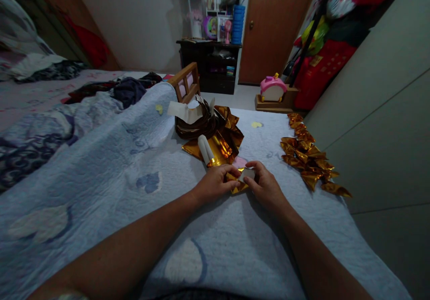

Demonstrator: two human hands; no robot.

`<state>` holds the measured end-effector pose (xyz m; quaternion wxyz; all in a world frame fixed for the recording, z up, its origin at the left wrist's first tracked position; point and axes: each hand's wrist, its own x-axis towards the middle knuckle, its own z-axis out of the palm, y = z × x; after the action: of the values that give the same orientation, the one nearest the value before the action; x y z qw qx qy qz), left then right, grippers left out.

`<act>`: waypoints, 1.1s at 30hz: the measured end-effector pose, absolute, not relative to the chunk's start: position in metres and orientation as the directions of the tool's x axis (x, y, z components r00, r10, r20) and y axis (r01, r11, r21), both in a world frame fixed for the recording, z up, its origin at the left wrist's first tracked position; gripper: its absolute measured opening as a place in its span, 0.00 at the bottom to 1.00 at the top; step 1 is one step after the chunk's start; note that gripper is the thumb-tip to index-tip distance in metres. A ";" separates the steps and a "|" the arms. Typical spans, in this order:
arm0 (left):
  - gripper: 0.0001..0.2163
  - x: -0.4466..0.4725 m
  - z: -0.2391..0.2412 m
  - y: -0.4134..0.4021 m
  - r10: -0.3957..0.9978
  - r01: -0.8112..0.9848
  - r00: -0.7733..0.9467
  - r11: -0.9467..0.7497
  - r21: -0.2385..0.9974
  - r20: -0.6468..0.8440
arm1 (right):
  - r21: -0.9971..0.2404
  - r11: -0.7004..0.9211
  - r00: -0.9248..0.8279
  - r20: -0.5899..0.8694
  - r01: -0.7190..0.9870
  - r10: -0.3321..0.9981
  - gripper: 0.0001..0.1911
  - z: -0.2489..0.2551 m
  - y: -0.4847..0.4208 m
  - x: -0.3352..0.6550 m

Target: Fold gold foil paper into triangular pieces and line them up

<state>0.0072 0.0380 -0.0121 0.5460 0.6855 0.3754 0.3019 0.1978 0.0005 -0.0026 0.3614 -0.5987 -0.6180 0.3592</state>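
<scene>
I have both hands in front of me through the head camera, low over a pale blue quilt (181, 219) printed with hearts. My left hand (215, 184) has its thumb and fingers closed on a folded gold paper (239, 188), gripping it from the left. My right hand (268, 187) grips the same piece from the other side, thumb and forefinger bent around a whitish patch on it. The piece sits between the two hands, close to the quilt.

Just beyond my left hand lies a loose gold sheet (223, 146), curled and shiny, with a white rounded object (204, 147) that I can't identify resting against it. Behind that is a stack of brown paper (191, 128), a white strip (184, 111) bent up over its top. To the right, well apart from my hands, I see a row of folded gold pieces (311, 162) near the quilt's edge.

Past the far end of the quilt there is a pink toy (273, 88), and further back a dark cabinet (204, 69) stands beside a brown door (275, 31).
</scene>
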 end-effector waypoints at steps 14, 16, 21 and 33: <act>0.04 0.014 0.003 0.026 0.859 0.408 0.505 -0.327 0.853 0.087 | -0.814 0.089 -0.121 0.024 0.574 0.992 0.20 0.005 0.000 0.200; 0.05 0.013 0.003 0.026 0.857 0.455 0.509 -0.348 0.820 0.082 | -0.795 0.082 -0.111 0.019 0.601 0.994 0.22 0.005 0.000 0.200; 0.09 0.012 0.001 0.025 0.833 0.512 0.547 -0.410 0.755 0.082 | -0.726 0.052 -0.055 0.019 0.686 0.998 0.23 0.001 -0.001 0.197; 0.10 0.013 -0.007 0.023 0.739 0.648 0.633 -0.669 0.363 0.232 | -0.551 -0.019 0.060 0.057 0.835 0.997 0.18 -0.005 -0.001 0.187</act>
<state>0.0128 0.0228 -0.0067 0.1235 0.8951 0.3873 0.1830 0.1869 -0.0008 -0.0051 0.2284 -0.6914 -0.6621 0.1774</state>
